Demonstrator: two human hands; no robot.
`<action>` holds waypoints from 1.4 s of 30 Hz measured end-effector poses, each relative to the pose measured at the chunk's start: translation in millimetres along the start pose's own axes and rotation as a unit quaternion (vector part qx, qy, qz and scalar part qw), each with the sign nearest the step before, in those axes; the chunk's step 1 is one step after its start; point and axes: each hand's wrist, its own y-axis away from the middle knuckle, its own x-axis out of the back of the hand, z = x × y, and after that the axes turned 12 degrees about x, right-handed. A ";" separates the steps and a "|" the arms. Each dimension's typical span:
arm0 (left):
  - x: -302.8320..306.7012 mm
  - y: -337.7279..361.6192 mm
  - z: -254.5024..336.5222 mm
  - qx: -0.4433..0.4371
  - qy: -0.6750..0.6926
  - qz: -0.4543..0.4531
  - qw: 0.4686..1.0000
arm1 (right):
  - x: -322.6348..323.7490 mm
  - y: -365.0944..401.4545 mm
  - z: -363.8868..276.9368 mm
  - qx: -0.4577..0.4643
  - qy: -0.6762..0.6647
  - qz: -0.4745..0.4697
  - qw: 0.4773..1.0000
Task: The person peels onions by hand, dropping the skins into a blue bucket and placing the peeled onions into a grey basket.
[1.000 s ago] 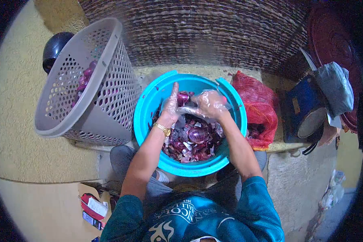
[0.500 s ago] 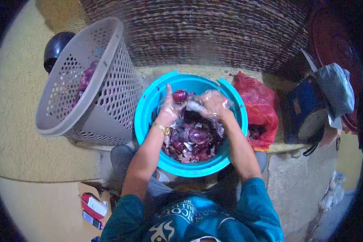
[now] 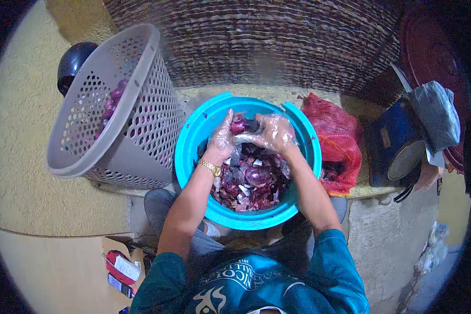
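Note:
A red onion [image 3: 237, 126] is held in my left hand [image 3: 223, 140], over the far side of a turquoise basin [image 3: 182, 166]. Thin clear plastic gloves cover both hands. My right hand [image 3: 276, 134] is closed beside the onion, its fingers on a dark strip of onion skin [image 3: 253, 126] at the onion's right side. Below the hands, the basin holds a heap of loose purple skins [image 3: 230, 191] and another whole red onion [image 3: 257, 177] lying on top.
On the left a tall grey perforated basket [image 3: 159, 115] leans with red onions [image 3: 111, 104] inside. A red mesh sack [image 3: 332, 136] slumps right of the basin, beside a blue scale [image 3: 390, 136]. A cardboard box [image 3: 118, 246] lies lower left.
My right hand has turned and its thumb now stretches left beneath the onion. The onion has shifted slightly right, and a dark flap of skin shows between it and my right fingers.

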 end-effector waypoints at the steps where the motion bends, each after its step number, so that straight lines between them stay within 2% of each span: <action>1: -1.9 1.1 -0.1 0.000 0.000 0.000 1.000 | 1.2 -0.5 -1.8 0.005 -0.001 -0.005 1.000; 3: -3.8 2.2 -0.6 -0.002 -0.021 0.014 1.000 | -0.8 -0.3 -1.3 0.010 -0.002 -0.010 1.000; 5: 4.5 -5.4 -3.1 0.001 -0.019 0.003 1.000 | -8.2 0.0 2.0 0.057 0.002 0.038 0.998; 9: -0.9 -1.6 -3.0 0.003 0.010 -0.001 1.000 | -7.3 -0.9 0.4 0.037 -0.015 0.017 0.999; 14: 6.3 -6.7 -3.1 0.004 0.030 0.004 1.000 | -12.8 1.7 5.6 0.046 -0.023 0.063 0.997; 18: 10.8 -11.4 -5.7 -0.007 0.016 0.004 1.000 | -10.6 0.7 5.3 0.054 -0.005 0.059 0.997; 19: 16.2 -15.8 -6.4 -0.007 0.016 0.004 1.000 | -6.2 -1.8 4.3 0.030 -0.020 0.003 0.999; 20: 21.7 -20.3 -5.8 0.016 0.047 -0.030 0.998 | -3.8 -3.3 3.7 0.006 -0.034 -0.052 0.998; 21: 18.2 -17.8 -2.9 0.038 0.078 -0.064 0.994 | -5.0 -3.3 4.7 0.006 -0.034 -0.051 0.998; 22: 14.1 -15.1 -2.3 0.038 0.078 -0.064 0.994 | -7.6 -2.8 6.7 -0.002 -0.068 -0.033 0.997; 24: 2.4 -7.5 -1.8 0.015 0.072 -0.134 0.988 | -9.9 -1.9 9.7 -0.010 -0.103 -0.014 0.995; 26: -3.2 -1.2 -2.0 0.000 0.066 -0.138 0.988 | -10.6 -1.5 11.2 -0.004 -0.180 0.048 0.982; 28: -1.1 -3.5 -2.8 -0.014 0.060 -0.142 0.988 | -8.9 -2.0 10.2 0.002 -0.169 0.050 0.984; 31: 3.2 -9.4 -2.8 -0.051 0.055 -0.138 0.988 | -4.7 -4.4 5.0 0.013 -0.096 0.001 0.995; 33: 0.3 -5.8 -1.5 -0.077 0.044 -0.099 0.991 | 3.7 -6.1 0.8 0.018 -0.046 -0.087 0.995; 34: -1.9 -1.3 1.0 -0.076 0.043 -0.100 0.991 | -0.1 -5.5 1.3 0.017 -0.046 -0.087 0.995; 36: -4.8 9.1 6.2 -0.055 0.056 -0.109 0.991 | -12.7 -2.5 3.6 0.092 -0.025 -0.057 0.994; 38: -7.5 7.8 8.6 -0.058 0.071 -0.086 0.992 | -13.4 -2.0 10.0 0.101 0.006 -0.057 0.993; 42: -4.4 1.1 7.5 -0.057 0.110 -0.100 0.987 | -13.8 -0.6 18.0 0.154 -0.030 -0.110 0.982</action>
